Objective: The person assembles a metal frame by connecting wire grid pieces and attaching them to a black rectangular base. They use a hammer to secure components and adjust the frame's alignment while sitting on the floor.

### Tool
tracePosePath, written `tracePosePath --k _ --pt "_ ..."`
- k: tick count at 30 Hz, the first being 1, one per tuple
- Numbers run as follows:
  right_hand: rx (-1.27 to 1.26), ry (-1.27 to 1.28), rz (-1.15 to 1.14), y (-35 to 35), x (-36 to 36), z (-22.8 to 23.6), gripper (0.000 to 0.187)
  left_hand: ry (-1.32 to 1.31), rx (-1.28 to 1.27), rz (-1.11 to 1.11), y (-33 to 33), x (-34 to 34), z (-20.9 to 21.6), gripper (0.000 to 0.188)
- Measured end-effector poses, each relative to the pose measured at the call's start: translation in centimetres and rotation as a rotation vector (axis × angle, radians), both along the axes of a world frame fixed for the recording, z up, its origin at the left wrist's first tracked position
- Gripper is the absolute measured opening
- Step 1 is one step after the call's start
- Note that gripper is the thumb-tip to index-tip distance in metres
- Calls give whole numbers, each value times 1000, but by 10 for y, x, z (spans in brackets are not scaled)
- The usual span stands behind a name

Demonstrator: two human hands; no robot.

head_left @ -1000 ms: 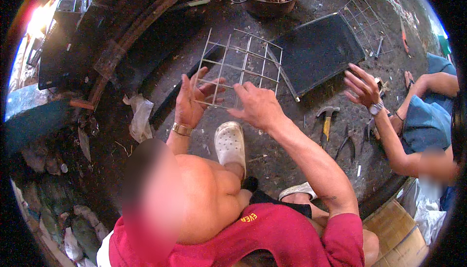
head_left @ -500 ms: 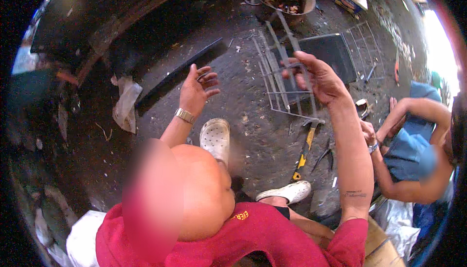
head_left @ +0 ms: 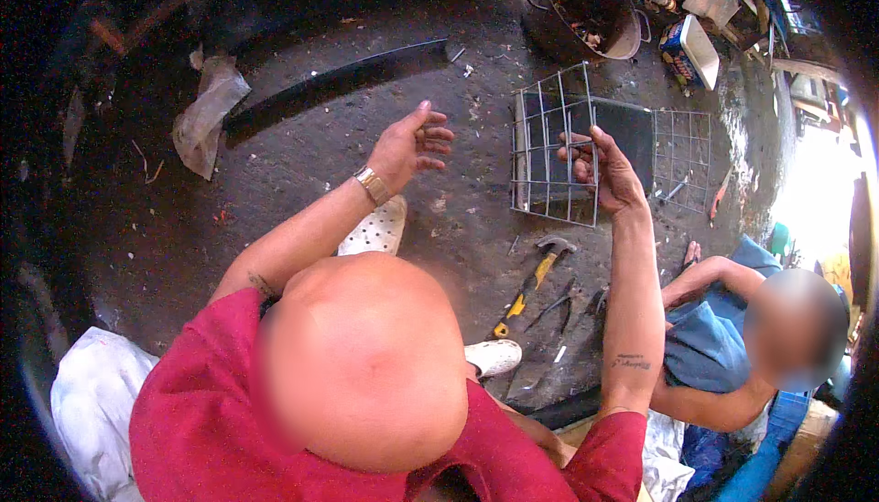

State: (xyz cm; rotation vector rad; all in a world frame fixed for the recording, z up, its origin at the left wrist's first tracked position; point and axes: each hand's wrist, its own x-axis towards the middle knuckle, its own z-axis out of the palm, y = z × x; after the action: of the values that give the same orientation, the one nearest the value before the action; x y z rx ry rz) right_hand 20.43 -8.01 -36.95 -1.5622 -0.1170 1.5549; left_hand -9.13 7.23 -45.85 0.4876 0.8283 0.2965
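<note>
My right hand is closed on a wire grid panel, pinching it near its right edge with thumb and fingers. The panel is raised and tilted over a dark flat sheet on the ground. My left hand is held up to the left of the panel, apart from it, fingers spread and holding nothing. Flat beside the dark sheet lies more wire mesh. A claw hammer with a yellow and black handle rests below the panel, and pliers lie next to it.
A long dark metal strip and a crumpled plastic bag lie at the left. Far off stand a rusty pot with scraps inside and a plastic tub. A co-worker in blue sits at the right, close to my right forearm.
The wire panel has turned from nearly edge-on, so its mesh now shows broadly. My left hand has come nearer to it, still empty. The whole view has shifted.
</note>
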Motion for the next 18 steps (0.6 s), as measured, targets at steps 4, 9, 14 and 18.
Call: tracePosePath --k 4,9,14,18 --pt "6 -16 -28 -4 -6 1 64 7 16 2 2 0 -2 46" --pt "46 -13 2 -5 -10 2 52 29 26 -14 2 -1 -1 46" --pt "46 3 34 -1 -12 7 49 34 11 -24 1 -2 0 46" --pt "4 -42 25 4 -12 12 51 21 29 -30 0 -3 0 47"
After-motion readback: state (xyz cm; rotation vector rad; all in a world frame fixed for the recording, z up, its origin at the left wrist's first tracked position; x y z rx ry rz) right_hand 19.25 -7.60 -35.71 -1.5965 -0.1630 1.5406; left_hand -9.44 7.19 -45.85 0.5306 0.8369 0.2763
